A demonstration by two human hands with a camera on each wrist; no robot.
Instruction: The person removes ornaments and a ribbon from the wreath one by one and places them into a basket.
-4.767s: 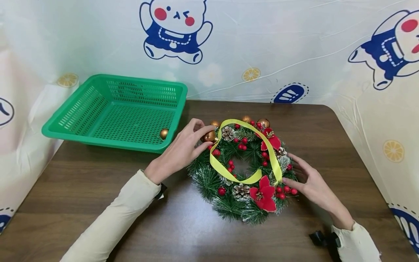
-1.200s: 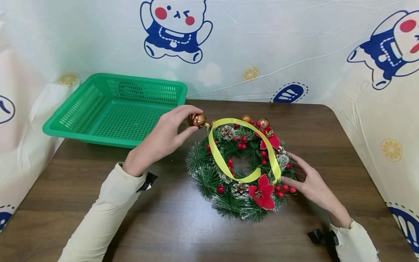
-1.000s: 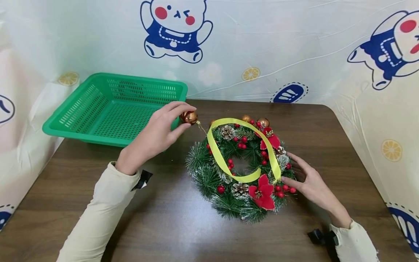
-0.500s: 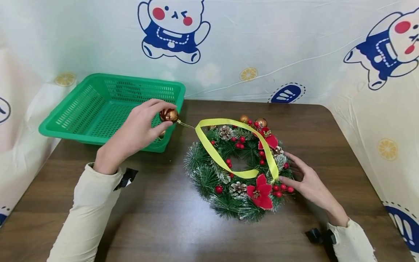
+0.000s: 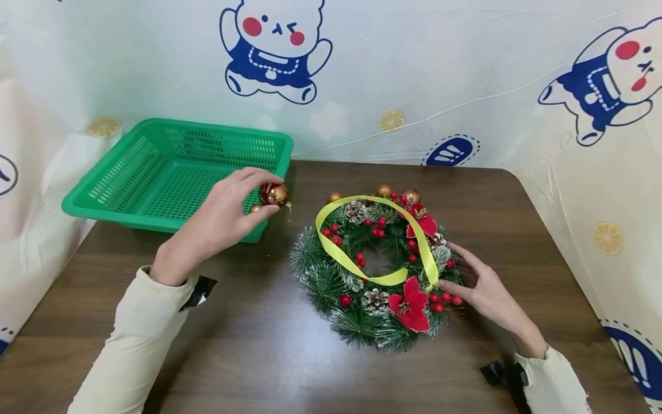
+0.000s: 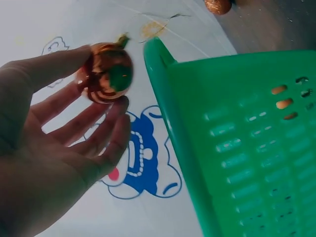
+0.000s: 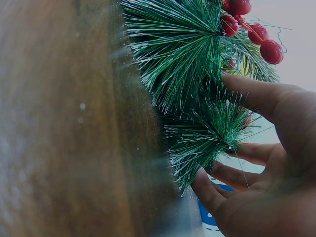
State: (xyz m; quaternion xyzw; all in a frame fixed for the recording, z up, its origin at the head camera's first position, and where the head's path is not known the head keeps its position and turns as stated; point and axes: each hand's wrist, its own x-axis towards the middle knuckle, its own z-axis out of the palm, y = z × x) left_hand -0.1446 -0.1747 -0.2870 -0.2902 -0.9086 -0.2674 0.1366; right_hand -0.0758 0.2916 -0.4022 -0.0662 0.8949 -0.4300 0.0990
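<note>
Between the thumb and fingers of my left hand (image 5: 219, 207) is a shiny copper Christmas bauble (image 5: 273, 194), held just above the near right corner of the green basket (image 5: 176, 223). The left wrist view shows its gold cap (image 6: 122, 39) facing away from the palm. A green Christmas wreath (image 5: 323, 287) with pinecones, red berries and red flowers lies flat on the table. A loop of yellow ribbon (image 5: 331, 250) rests on top of it. My right hand (image 5: 491, 296) holds the wreath's right edge, thumb above and fingers at the outer side.
A smaller gold bauble (image 5: 254, 209) lies in the basket, partly hidden by the left hand. Several copper and gold baubles, one of them glittery (image 5: 384, 191), sit along the wreath's far edge. A patterned cloth (image 5: 357, 75) hangs behind the brown table (image 5: 248, 345).
My left hand has carried the bauble leftward from the wreath to the basket's corner. Its thread pulled the ribbon left; now the ribbon has slipped back, apart from the bauble. The right hand stays.
</note>
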